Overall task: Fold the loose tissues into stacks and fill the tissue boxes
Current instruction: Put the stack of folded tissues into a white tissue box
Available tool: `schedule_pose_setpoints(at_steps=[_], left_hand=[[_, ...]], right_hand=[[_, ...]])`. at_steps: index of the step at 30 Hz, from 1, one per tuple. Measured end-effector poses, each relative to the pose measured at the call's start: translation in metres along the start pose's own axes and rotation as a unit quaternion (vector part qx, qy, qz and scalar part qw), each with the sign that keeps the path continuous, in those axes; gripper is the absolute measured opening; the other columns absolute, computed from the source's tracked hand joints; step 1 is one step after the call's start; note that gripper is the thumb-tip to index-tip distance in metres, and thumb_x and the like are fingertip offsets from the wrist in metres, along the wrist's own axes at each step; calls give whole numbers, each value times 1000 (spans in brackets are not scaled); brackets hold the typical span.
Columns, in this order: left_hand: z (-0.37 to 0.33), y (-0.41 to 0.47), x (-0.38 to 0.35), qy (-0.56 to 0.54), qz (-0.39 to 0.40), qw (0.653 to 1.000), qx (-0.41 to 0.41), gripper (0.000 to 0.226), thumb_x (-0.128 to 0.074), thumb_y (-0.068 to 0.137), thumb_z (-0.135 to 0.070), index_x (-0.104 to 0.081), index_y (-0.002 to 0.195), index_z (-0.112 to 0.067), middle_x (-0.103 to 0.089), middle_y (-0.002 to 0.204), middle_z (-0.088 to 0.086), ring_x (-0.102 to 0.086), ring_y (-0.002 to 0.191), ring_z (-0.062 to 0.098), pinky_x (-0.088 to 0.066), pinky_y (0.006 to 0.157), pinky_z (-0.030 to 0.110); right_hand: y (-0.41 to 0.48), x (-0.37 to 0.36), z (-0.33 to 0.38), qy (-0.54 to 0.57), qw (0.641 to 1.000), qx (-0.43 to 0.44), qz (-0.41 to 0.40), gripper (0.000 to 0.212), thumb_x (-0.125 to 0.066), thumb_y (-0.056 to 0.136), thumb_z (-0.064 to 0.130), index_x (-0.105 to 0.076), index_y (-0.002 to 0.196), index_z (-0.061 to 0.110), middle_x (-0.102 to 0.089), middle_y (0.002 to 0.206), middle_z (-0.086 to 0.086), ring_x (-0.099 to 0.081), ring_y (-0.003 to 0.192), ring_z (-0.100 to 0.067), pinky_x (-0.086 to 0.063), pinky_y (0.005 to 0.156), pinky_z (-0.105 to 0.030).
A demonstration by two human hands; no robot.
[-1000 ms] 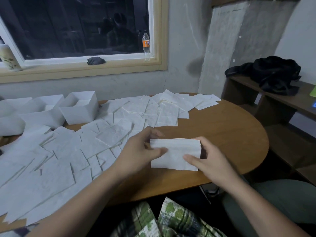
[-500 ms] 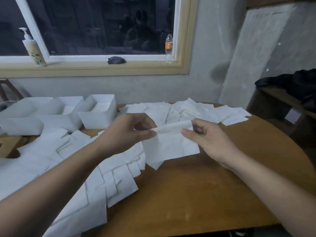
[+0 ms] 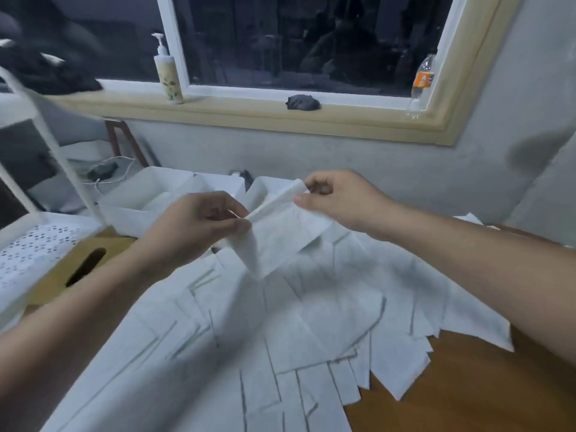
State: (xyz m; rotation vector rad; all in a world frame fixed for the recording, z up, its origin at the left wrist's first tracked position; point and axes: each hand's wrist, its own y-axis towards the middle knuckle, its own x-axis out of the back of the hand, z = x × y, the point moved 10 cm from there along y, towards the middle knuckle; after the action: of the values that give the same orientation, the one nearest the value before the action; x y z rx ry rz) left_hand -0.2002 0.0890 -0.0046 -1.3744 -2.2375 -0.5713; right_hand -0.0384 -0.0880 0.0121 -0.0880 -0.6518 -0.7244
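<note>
Both your forearms reach in from the lower corners and meet over the middle of the table (image 3: pixel 467 394), palms turned toward each other. Your left hand (image 3: pixel 199 227) has its fingers curled and pinches the near-left end of one folded tissue (image 3: pixel 280 235) between thumb and forefingers. Your right hand (image 3: pixel 341 201), a little higher and further away, pinches the other end between thumb and index finger, with its remaining fingers tucked under. That tissue is held in the air above the pile, just in front of the boxes. Its long axis runs left to right along the pinched top edge and rises toward your right hand, while the rest hangs down to a low corner below your left thumb. By count you have two hands on one tissue. Under it lie loose tissues (image 3: pixel 296 325), flat and overlapping, too many and too blurred to number, covering most of the tabletop. Three white tissue boxes (image 3: pixel 146 198) stand open in a row at the far edge, and your hands hide much of the two on the right. One wooden box (image 3: pixel 62 275) with a dark slot sits at the left. On the windowsill stand one pump bottle (image 3: pixel 168 79) and one orange-labelled bottle (image 3: pixel 423 77), with one dark bundle (image 3: pixel 303 102) between them.
</note>
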Motion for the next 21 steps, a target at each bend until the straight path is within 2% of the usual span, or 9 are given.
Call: schedule_pose_setpoints(at_steps=[1,4,8,10,12,16,18,20,21], left_hand=[[11,5,14,2,-15,1000,7,6,-84,92,-27,-79,94,-31,-80,86,-8,-69,76,19,-48,72,32],[42,16,55,1,-60,998,32,3,-82,94,-27,-79,96,-26,-77,80,-6,-56,62,15,-40,54,21],[80,30,111,31,-98,992,78,6,-80,95,-40,-80,99,-35,-79,89,-14,-65,79,8,-47,77,35],[101,40,138,30,-123,986,107,6,-80,94,-41,-81,96,-36,-78,90,-11,-64,84,11,-48,79,37],[118,50,161,26,-142,982,124,6,-79,95,-40,-82,96,-34,-78,97,-7,-65,91,18,-47,78,38],[141,70,194,37,-168,975,144,7,-78,96,-36,-81,100,-31,-75,104,-1,-66,100,24,-49,75,31],[152,80,205,57,-178,970,153,7,-77,98,-34,-80,101,-29,-74,104,-1,-66,98,22,-47,70,27],[161,89,210,99,-177,967,156,6,-76,99,-32,-78,103,-28,-73,102,-2,-66,94,18,-46,65,23],[166,93,210,126,-171,965,153,5,-76,99,-31,-77,103,-28,-73,102,-3,-67,93,17,-47,63,23]], right_hand=[[19,-9,6,-2,1000,-2,3,33,-79,90,51,-76,99,20,-74,92,-14,-54,74,-14,-39,70,-34],[75,-40,25,-8,1000,7,25,25,-82,92,46,-77,96,21,-69,80,1,-53,68,-13,-42,61,-28],[142,-86,54,-12,998,28,61,25,-81,94,43,-79,102,20,-76,100,-4,-62,80,-14,-53,65,-28],[176,-111,66,-23,996,38,72,27,-79,95,41,-79,103,15,-74,99,-6,-62,80,-16,-55,61,-27],[206,-135,78,-35,995,40,79,29,-77,97,38,-79,102,10,-69,89,-6,-59,75,-16,-52,53,-24],[258,-170,89,-54,996,29,67,30,-75,98,29,-77,101,-1,-57,69,-2,-48,51,-10,-34,40,-15],[278,-187,91,-72,995,26,60,27,-77,95,30,-80,100,3,-67,77,-2,-60,63,-14,-38,44,-16],[295,-202,90,-90,994,27,53,26,-79,91,30,-81,98,6,-79,96,-7,-72,87,-23,-45,60,-22],[300,-209,89,-98,994,27,50,26,-80,89,29,-81,98,5,-80,102,-10,-74,92,-24,-45,65,-25]])
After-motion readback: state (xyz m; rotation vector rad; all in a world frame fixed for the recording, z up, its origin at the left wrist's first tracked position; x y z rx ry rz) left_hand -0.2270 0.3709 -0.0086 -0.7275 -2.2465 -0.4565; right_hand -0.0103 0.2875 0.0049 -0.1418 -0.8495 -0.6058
